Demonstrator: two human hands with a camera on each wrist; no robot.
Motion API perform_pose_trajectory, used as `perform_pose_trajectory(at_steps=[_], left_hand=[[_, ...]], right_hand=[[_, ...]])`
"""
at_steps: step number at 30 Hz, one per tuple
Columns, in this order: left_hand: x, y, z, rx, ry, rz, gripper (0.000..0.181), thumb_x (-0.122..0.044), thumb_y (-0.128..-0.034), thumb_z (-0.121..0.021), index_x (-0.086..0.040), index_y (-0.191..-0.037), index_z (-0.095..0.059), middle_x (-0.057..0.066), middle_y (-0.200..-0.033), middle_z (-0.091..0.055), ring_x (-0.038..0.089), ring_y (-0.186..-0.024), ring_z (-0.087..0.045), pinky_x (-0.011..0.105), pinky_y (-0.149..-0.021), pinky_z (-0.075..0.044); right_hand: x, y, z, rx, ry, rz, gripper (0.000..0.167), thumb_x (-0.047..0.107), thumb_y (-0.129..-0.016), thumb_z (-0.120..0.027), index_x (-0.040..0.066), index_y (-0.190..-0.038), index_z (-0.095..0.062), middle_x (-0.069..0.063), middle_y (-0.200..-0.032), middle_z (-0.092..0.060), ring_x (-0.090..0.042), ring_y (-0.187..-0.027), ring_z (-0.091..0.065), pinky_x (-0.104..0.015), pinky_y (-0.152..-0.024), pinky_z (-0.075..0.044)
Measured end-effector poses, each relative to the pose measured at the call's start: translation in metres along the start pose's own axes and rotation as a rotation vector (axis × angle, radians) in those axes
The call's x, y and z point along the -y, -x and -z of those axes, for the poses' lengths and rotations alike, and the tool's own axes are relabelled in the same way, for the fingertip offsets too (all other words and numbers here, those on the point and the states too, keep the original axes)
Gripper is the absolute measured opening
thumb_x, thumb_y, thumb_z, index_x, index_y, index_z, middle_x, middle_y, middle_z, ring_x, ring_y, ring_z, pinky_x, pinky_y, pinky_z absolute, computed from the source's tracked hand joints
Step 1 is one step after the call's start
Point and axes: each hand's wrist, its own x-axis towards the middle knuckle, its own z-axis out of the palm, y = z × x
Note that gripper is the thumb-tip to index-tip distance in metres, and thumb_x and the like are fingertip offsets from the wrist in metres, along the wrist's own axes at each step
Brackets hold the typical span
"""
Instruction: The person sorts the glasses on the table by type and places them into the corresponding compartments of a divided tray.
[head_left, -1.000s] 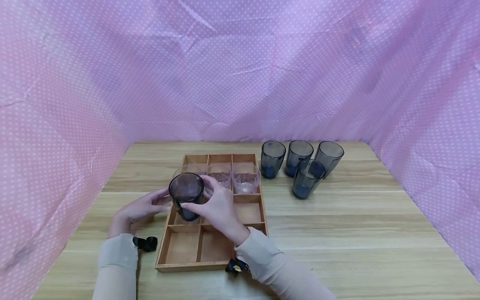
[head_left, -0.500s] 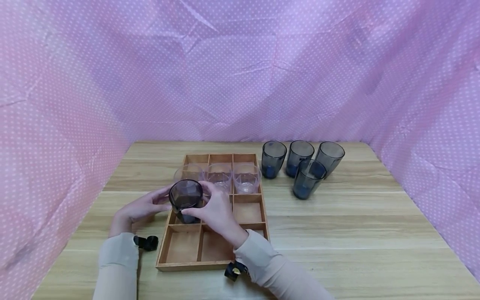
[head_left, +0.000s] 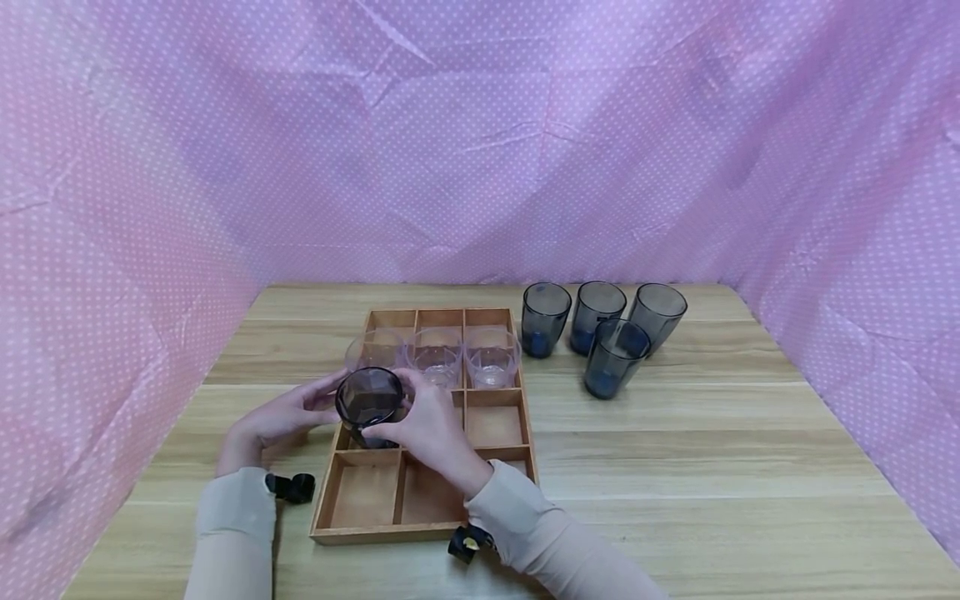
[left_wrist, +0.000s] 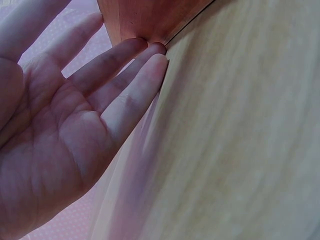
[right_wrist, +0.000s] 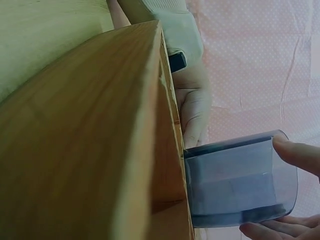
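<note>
My right hand holds a dark smoky glass tumbler near its rim, between thumb and fingers. The tumbler stands nearly upright at the left compartment of the middle row in a wooden divided tray. In the right wrist view the lower end of the tumbler meets the tray's top edge; whether its base rests on the floor is hidden. Beside the tray's left side, my left hand lies with fingers extended. Its fingertips touch the tray's outer wall in the left wrist view.
Three clear cups, one being this right one, stand in the tray's back row. Several more dark tumblers are grouped on the wooden table right of the tray. A pink dotted cloth hangs behind and at both sides.
My right hand has lowered the dark tumbler slightly, toward the tray's middle-left compartment. My left hand has stayed in place against the tray.
</note>
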Motion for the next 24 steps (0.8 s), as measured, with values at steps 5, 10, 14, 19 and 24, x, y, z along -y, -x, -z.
perform_pose_trajectory(at_steps=[5, 10, 14, 19, 24], left_hand=[[0.0009, -0.0006, -0.0004, -0.003, -0.006, 0.014, 0.082, -0.013, -0.0931, -0.062, 0.002, -0.153, -0.009, 0.034, -0.155, -0.014, -0.018, -0.117, -0.043, 0.007, -0.096, -0.038], [0.0015, -0.0005, -0.0008, -0.002, -0.028, 0.033, 0.083, -0.016, -0.0928, -0.063, -0.002, -0.155, -0.009, 0.033, -0.156, -0.017, -0.017, -0.117, -0.045, 0.010, -0.095, -0.040], [0.0011, -0.0002, -0.0008, -0.001, -0.035, 0.028, 0.082, -0.016, -0.0933, -0.063, -0.002, -0.155, -0.010, 0.034, -0.155, -0.016, -0.016, -0.117, -0.045, 0.011, -0.095, -0.041], [0.0013, -0.0009, -0.0010, 0.006, -0.049, 0.018, 0.079, -0.015, -0.0940, -0.062, -0.008, -0.156, -0.014, 0.026, -0.155, -0.025, -0.012, -0.120, -0.047, 0.012, -0.097, -0.041], [0.0012, 0.0002, -0.0013, 0.006, -0.049, 0.015, 0.077, -0.015, -0.0943, -0.061, -0.013, -0.156, -0.016, 0.021, -0.154, -0.032, -0.011, -0.120, -0.047, 0.012, -0.097, -0.040]], right_hand=[[0.0019, 0.0013, 0.0010, -0.001, 0.043, 0.005, 0.073, 0.025, -0.065, -0.091, 0.009, -0.128, -0.057, -0.005, -0.116, -0.071, -0.012, -0.100, -0.063, -0.021, -0.081, -0.048], [0.0033, 0.0024, -0.0003, 0.001, 0.035, -0.031, 0.074, 0.025, -0.066, -0.090, 0.010, -0.129, -0.056, -0.004, -0.118, -0.069, -0.016, -0.105, -0.061, -0.025, -0.086, -0.048], [0.0037, 0.0015, -0.0016, 0.009, 0.021, -0.036, 0.073, 0.023, -0.068, -0.089, 0.009, -0.130, -0.055, -0.006, -0.121, -0.068, -0.018, -0.110, -0.061, -0.028, -0.091, -0.048], [0.0033, 0.0018, -0.0008, 0.033, -0.010, -0.033, 0.070, 0.021, -0.071, -0.087, 0.007, -0.132, -0.054, -0.007, -0.125, -0.066, -0.020, -0.112, -0.061, -0.029, -0.093, -0.050], [0.0034, 0.0022, 0.0036, 0.038, -0.055, -0.039, 0.069, 0.017, -0.073, -0.085, 0.005, -0.133, -0.053, -0.010, -0.129, -0.064, -0.022, -0.116, -0.061, -0.032, -0.094, -0.053]])
